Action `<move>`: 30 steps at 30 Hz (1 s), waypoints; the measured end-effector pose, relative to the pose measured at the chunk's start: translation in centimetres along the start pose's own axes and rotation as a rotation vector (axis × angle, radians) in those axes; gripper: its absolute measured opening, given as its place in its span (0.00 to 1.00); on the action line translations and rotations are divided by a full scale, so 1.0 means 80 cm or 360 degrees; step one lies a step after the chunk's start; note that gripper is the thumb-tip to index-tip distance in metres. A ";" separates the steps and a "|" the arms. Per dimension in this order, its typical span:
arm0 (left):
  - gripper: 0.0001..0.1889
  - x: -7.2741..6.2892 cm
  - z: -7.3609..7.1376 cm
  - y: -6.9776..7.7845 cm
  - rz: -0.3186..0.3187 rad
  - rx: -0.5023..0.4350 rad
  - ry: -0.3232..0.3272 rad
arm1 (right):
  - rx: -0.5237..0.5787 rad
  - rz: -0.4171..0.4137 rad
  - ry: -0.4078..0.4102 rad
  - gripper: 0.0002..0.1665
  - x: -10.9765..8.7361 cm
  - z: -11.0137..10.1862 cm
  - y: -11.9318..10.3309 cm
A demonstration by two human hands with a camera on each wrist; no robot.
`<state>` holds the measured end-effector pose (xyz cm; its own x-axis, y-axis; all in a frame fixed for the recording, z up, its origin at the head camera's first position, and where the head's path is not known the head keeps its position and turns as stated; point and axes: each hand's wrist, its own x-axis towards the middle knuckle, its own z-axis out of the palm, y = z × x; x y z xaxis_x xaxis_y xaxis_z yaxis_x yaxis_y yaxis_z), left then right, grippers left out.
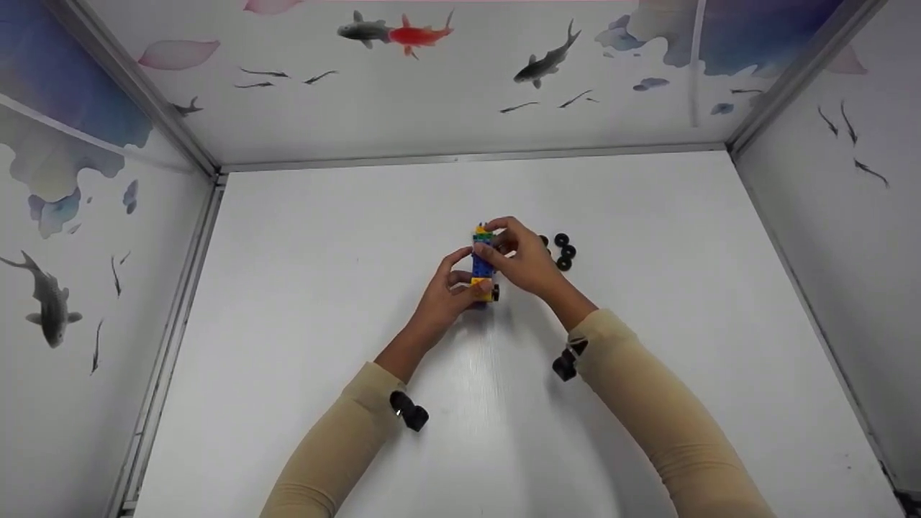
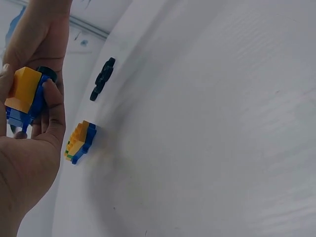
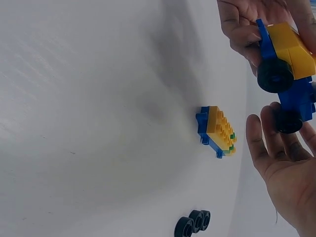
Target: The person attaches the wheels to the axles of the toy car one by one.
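Both hands hold a toy block car off the table. The toy car (image 1: 482, 268) has a yellow block at its near end, a blue body and black wheels. My left hand (image 1: 442, 295) grips the yellow near end, its thumb beside a wheel (image 3: 275, 75). My right hand (image 1: 531, 265) holds the farther blue part between thumb and fingers; in the right wrist view its fingers are by another wheel (image 3: 288, 121). Fingers hide part of the car. On the table stands a second block build (image 3: 217, 131), with yellow blocks and some green on a blue base.
Several loose black wheels (image 1: 564, 263) lie on the white table (image 1: 324, 288), just beyond my right hand. Printed panels (image 1: 460, 108) close the table's back and both sides. A small black camera (image 1: 410, 412) sits on each sleeve cuff.
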<state>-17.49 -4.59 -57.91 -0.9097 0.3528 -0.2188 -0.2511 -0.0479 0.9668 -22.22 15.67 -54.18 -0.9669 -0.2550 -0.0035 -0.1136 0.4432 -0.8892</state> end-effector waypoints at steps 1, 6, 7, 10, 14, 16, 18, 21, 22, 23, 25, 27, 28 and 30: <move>0.45 0.000 0.000 0.000 -0.0004 -0.0005 0.0004 | 0.0005 -0.0003 -0.0002 0.31 0.000 0.000 0.000; 0.45 0.001 0.001 0.003 -0.0029 -0.0025 0.0036 | 0.0012 0.0000 0.0000 0.30 0.001 -0.003 0.000; 0.45 0.002 0.001 0.003 -0.0034 -0.0027 0.0043 | 0.0010 0.0008 0.0005 0.29 0.001 -0.003 0.000; 0.45 0.004 0.002 0.004 -0.0042 -0.0023 0.0053 | 0.0007 0.0026 0.0020 0.27 0.001 -0.005 0.000; 0.47 0.005 0.001 0.004 -0.0056 0.0012 0.0081 | 0.0009 0.0045 0.0026 0.29 0.001 -0.007 0.002; 0.47 0.006 -0.001 0.003 -0.0064 0.0029 0.0104 | 0.0012 0.0045 0.0033 0.30 0.001 -0.008 0.005; 0.48 0.006 -0.002 0.002 -0.0074 0.0031 0.0123 | 0.0029 0.0041 0.0043 0.31 0.001 -0.009 0.007; 0.48 0.005 -0.003 0.002 -0.0092 0.0020 0.0140 | 0.0036 0.0044 0.0049 0.31 -0.001 -0.009 0.010; 0.48 0.005 -0.003 0.002 -0.0098 0.0014 0.0144 | 0.0036 0.0052 0.0048 0.31 -0.001 -0.009 0.010; 0.47 0.004 -0.004 0.002 -0.0100 0.0007 0.0145 | 0.0036 0.0063 0.0045 0.31 -0.002 -0.010 0.011; 0.47 0.004 -0.005 0.001 -0.0101 -0.0001 0.0149 | 0.0025 0.0097 0.0036 0.31 -0.003 -0.010 0.012; 0.47 0.004 -0.007 0.000 -0.0098 -0.0008 0.0157 | 0.0005 0.0138 0.0025 0.30 -0.004 -0.011 0.013; 0.47 0.005 -0.008 -0.001 -0.0096 -0.0009 0.0161 | 0.0003 0.0155 0.0017 0.30 -0.004 -0.012 0.013; 0.47 0.004 -0.009 0.000 -0.0093 -0.0030 0.0171 | -0.0007 0.0172 0.0003 0.29 -0.006 -0.013 0.014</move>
<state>-18.05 -5.17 -58.10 -0.9233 0.2533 -0.2887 -0.3101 -0.0484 0.9495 -22.13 17.16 -54.67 -0.9741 -0.2038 -0.0983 -0.0098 0.4719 -0.8816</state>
